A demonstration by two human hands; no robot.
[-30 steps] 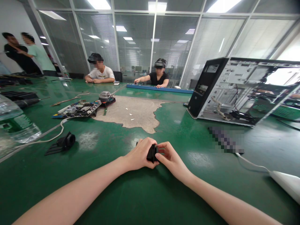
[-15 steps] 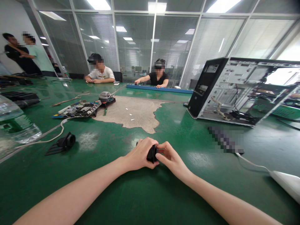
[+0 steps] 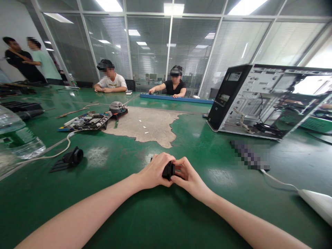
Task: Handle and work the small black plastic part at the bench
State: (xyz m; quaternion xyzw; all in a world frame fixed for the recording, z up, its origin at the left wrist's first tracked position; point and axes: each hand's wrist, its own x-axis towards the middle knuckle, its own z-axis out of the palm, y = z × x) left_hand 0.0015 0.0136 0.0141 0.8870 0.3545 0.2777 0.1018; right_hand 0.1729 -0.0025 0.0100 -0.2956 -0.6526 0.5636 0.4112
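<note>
A small black boxy part (image 3: pixel 168 171) is held just above the green table, right in front of me. My left hand (image 3: pixel 156 173) wraps over it from the left and covers most of it. At its right end, the thumb and fingers of my right hand (image 3: pixel 187 175) close on the edge. What kind of part it is, I cannot make out. To the left on the table lies a black plastic piece (image 3: pixel 71 158) with a round opening and thin flat prongs.
A green circuit board (image 3: pixel 86 121) and a heatsink fan (image 3: pixel 118 109) lie ahead on the left. An opened computer case (image 3: pixel 233 100) stands on the right, near a blurred-out dark strip and a white cable (image 3: pixel 280 180). A water bottle (image 3: pixel 19 136) is far left. Two people sit across the table.
My right thumb has slid slightly down and left along the black part's end, and the fingers have shifted a little. The left hand stays in place.
</note>
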